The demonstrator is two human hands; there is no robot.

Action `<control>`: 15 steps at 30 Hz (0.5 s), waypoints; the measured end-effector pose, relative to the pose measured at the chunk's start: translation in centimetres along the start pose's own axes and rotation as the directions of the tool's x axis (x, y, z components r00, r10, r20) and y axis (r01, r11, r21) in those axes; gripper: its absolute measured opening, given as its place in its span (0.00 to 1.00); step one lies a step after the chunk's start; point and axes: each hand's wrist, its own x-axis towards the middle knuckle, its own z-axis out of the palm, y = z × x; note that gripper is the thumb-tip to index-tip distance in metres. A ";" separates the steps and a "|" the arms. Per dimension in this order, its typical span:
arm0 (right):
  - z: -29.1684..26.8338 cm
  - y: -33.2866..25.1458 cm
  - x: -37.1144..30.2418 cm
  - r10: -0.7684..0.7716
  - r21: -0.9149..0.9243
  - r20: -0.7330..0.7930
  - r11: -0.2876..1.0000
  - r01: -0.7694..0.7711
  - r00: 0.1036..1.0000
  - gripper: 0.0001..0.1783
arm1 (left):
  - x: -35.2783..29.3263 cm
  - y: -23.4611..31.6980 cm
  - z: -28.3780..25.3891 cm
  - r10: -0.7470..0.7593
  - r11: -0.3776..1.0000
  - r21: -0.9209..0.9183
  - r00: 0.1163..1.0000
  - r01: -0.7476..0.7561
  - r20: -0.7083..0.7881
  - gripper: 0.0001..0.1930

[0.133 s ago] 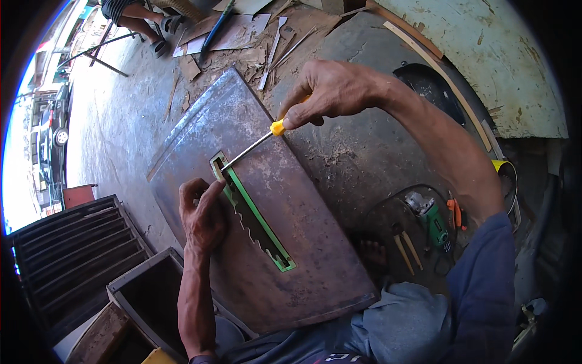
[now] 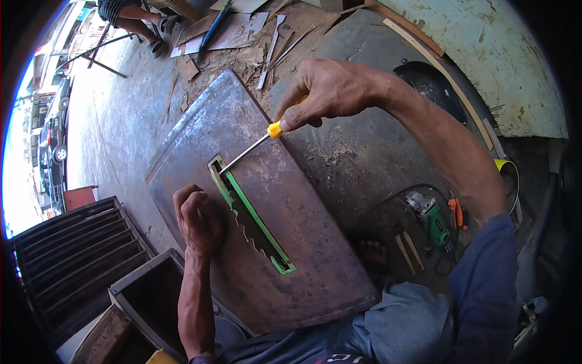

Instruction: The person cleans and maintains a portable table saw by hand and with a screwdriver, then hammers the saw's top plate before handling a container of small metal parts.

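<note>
Right hand (image 2: 332,91) grips screwdriver (image 2: 247,152) at slot (image 2: 250,227)
Left hand (image 2: 202,223), curled, grip unclear, has retreated toward the panel's (image 2: 309,242) left edge, baring the rim.

The grey concrete floor (image 2: 364,158) is carrying a green power tool (image 2: 435,224), with pincers (image 2: 414,250) and orange-handled pliers (image 2: 455,212) lying near it on opposite sides. Farther up, sawdust (image 2: 330,153) is lying scattered, and pale sheets (image 2: 242,35) and brown scraps (image 2: 188,70) are littering the far stretch.
</note>
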 end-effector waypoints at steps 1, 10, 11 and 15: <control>0.0 0.1 0.1 0.002 0.004 -0.002 1.000 -0.002 1.000 0.26 | -0.1 -0.1 0.2 -0.009 1.000 -0.019 0.999 0.008 -0.044 0.19; -0.4 -0.6 0.5 -0.027 -0.076 0.010 0.997 0.028 1.000 0.21 | 0.7 1.0 -0.2 -0.061 0.995 0.093 0.987 0.048 0.151 0.26; -0.5 -0.7 0.5 -0.023 -0.084 0.015 0.996 0.025 1.000 0.22 | 0.6 0.9 -0.1 -0.065 0.994 0.092 0.986 0.051 0.154 0.26; -0.6 -0.2 1.0 -0.040 -0.046 0.029 0.998 0.042 0.999 0.22 | 1.0 1.4 -0.3 -0.075 0.992 0.109 0.990 0.063 0.117 0.20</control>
